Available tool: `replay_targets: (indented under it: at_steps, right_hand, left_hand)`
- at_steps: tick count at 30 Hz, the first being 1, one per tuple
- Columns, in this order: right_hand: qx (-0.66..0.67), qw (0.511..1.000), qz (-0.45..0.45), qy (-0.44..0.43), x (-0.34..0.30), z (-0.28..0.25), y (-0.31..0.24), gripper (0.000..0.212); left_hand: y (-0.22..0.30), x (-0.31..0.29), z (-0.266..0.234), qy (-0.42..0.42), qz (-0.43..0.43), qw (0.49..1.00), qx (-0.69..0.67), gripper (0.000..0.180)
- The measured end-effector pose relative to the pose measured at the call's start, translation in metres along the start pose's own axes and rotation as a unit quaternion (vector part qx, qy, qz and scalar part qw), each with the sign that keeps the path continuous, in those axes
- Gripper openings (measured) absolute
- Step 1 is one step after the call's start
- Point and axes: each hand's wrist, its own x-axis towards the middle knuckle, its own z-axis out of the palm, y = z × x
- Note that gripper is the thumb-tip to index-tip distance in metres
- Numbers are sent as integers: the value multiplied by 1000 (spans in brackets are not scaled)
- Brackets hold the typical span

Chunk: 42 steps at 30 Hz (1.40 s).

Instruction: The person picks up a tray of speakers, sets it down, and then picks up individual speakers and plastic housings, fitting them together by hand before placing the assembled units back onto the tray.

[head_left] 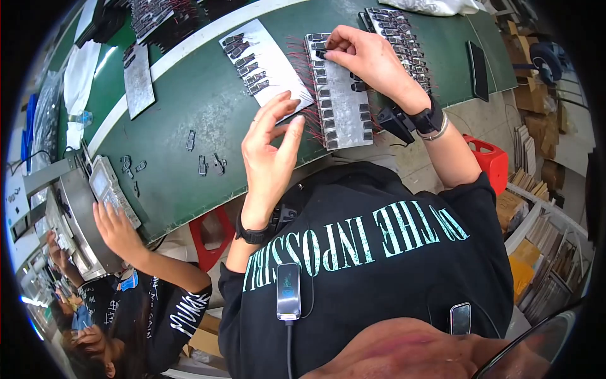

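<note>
My right hand [372, 60] reaches over the far end of a silver-grey plate [344, 120]. Its thumb and fingers pinch a small black part [321, 55] at the plate's left row. Small black modules line both long sides of this plate, with thin red wires sticking out on the left. My left hand [270, 148] hovers near the table edge, left of the plate, its fingers apart and nothing visible in them. Beyond it lies a pale plate [268, 44] carrying several black modules with fine wires.
Another plate full of wired modules [413, 47] and a dark phone-like slab [478, 71] are to the right on the green table [183, 180]. Loose modules [202, 165] lie left. A co-worker's hand [115, 232] is beside a grey machine [82, 215]. A red stool [489, 161] stands right.
</note>
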Motion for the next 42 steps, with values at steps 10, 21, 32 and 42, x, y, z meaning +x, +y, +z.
replay_targets:
  at_steps: [10, 21, 32, 42]
  right_hand:
    - [-44, 990, -126, 52, 2, 10, 15, 15]
    - [-166, 972, -160, 34, -32, 5, -9, 11]
    - [-37, 994, -100, -3, -34, 1, -21, 16]
    - [567, 808, 118, -110, -55, 25, -26, 35]
  left_hand:
    - [8, 14, -1, -17, 61, 989, 137, 17]
    - [-15, 111, 15, -63, 320, 828, 456, 14]
    - [4, 80, -14, 79, 353, 836, 413, 8]
    - [6, 6, 13, 139, 337, 860, 356, 9]
